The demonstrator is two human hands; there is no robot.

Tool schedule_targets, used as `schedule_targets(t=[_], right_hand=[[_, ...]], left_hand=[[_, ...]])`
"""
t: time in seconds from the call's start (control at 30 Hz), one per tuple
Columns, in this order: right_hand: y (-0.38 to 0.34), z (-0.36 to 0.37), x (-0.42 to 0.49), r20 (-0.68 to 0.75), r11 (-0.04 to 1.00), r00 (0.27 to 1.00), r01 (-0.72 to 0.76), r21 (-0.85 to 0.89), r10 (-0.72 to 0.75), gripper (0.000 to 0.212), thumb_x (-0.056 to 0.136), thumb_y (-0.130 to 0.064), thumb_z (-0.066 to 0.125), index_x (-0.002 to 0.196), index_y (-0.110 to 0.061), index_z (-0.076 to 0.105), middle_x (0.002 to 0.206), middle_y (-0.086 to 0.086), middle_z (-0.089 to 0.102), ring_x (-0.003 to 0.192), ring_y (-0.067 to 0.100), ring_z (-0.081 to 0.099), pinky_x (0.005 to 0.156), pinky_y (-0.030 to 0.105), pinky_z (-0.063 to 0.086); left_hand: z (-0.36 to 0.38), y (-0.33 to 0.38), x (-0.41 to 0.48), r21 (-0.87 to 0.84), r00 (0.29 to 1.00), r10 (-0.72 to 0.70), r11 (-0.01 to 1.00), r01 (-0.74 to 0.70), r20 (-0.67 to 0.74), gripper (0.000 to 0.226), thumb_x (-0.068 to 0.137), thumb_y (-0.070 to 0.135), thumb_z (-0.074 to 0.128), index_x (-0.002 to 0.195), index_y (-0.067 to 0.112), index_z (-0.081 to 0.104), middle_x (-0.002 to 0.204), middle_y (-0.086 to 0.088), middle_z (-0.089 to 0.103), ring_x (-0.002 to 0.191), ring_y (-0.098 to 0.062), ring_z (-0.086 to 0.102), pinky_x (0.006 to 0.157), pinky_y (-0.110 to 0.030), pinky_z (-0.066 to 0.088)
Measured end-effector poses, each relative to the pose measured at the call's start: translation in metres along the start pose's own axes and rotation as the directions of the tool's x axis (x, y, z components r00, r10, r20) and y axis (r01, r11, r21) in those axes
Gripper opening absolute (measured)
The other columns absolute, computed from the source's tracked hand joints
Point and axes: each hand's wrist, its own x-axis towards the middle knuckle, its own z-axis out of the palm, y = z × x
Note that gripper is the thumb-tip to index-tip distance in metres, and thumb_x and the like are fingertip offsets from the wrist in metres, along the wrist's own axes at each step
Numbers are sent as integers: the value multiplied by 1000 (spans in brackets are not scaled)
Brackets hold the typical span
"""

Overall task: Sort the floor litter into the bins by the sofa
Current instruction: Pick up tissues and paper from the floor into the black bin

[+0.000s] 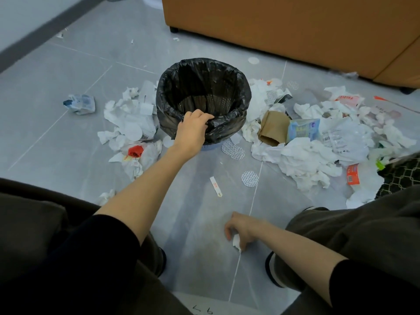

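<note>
A round bin [229,73] lined with a black bag stands on the grey floor in front of the orange sofa [295,26]. My left hand [193,128] grips the near rim of the bag. My right hand [241,226] hovers low over the floor between my knees, pinching a small crumpled white tissue [236,243]. Heaps of white tissue lie left of the bin [129,117] and right of it [304,158]. A brown paper bag [272,128] and a blue wrapper [303,129] lie in the right heap. The bin's inside looks bare.
A crumpled blue-white packet [80,103] lies alone at far left. Round white seals [249,178] and a narrow paper strip [215,186] dot the floor near me. A red-and-white plastic bag [135,152] sits front left. A dark patterned object [400,176] is at the right edge.
</note>
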Motion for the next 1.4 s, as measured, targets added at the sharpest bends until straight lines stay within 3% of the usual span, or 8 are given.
schedule_targets(t=[0.2, 0.33, 0.57, 0.77, 1.1, 1.17, 1.3, 1.4], right_hand=[[5, -14, 12, -184, 987, 981, -31, 156, 60, 31, 71, -7, 76, 101, -12, 71, 108, 6, 65, 106, 22, 60, 78, 19, 41], [7, -54, 19, -433, 897, 879, 15, 442, 199, 24, 70, -13, 78, 93, -12, 71, 102, 5, 69, 91, 18, 61, 72, 19, 42], [-8, -91, 35, -464, 768, 823, 56, 638, 326, 29, 74, -11, 75, 102, -10, 69, 93, 1, 61, 86, 13, 57, 74, 19, 42], [-11, -84, 62, -421, 792, 823, -54, 609, 380, 33, 75, -14, 74, 105, -9, 63, 110, 9, 67, 104, 25, 62, 77, 23, 43], [-19, -68, 95, -536, 864, 725, -160, 478, 431, 20, 81, -15, 68, 99, -6, 63, 109, 14, 63, 97, 31, 61, 78, 32, 48], [-21, -66, 99, -573, 901, 723, -161, 403, 385, 19, 84, -13, 65, 101, -5, 65, 111, 14, 60, 98, 30, 60, 82, 31, 46], [-26, -69, 101, -564, 957, 776, -188, 222, 284, 28, 87, -19, 61, 111, -4, 63, 120, 14, 53, 109, 29, 54, 93, 31, 41], [-36, -76, 95, -520, 978, 828, -179, 109, 210, 30, 90, -23, 55, 116, -7, 57, 122, 11, 57, 115, 28, 52, 92, 32, 42]], left_hand=[[-1, -1, -3, -45, 1000, 21, 999, -22, -15, 37, 97, 8, 43, 133, 15, 50, 130, -8, 51, 121, -29, 40, 100, -46, 39], [-8, -11, -9, -138, 988, 88, 985, -106, -129, 47, 90, 18, 60, 135, 18, 47, 137, -4, 44, 129, -25, 34, 106, -36, 34], [-34, -40, -25, -347, 947, -171, 935, 69, -273, 63, 81, 53, 63, 135, 27, 43, 138, 6, 39, 129, -11, 32, 104, -22, 25], [-29, -73, -38, -598, 777, -538, 754, 272, -326, 38, 91, 45, 50, 122, 24, 49, 119, 2, 48, 112, -9, 44, 93, -31, 42], [3, -124, -59, -639, 657, -741, 574, 513, -138, 23, 91, 16, 51, 113, 12, 52, 104, -1, 55, 98, -19, 55, 87, -31, 46], [12, -135, -65, -530, 607, -788, 562, 635, -107, 33, 85, 7, 52, 117, 11, 52, 114, -9, 53, 111, -27, 50, 92, -36, 43], [19, -144, -76, -344, 358, -928, 305, 888, 101, 66, 84, 20, 63, 141, 20, 29, 142, -14, 27, 130, -33, 24, 102, -41, 33], [24, -146, -85, -343, 370, -908, 291, 893, 195, 84, 81, 34, 69, 146, 23, 17, 144, -14, 28, 132, -35, 24, 104, -44, 31]])
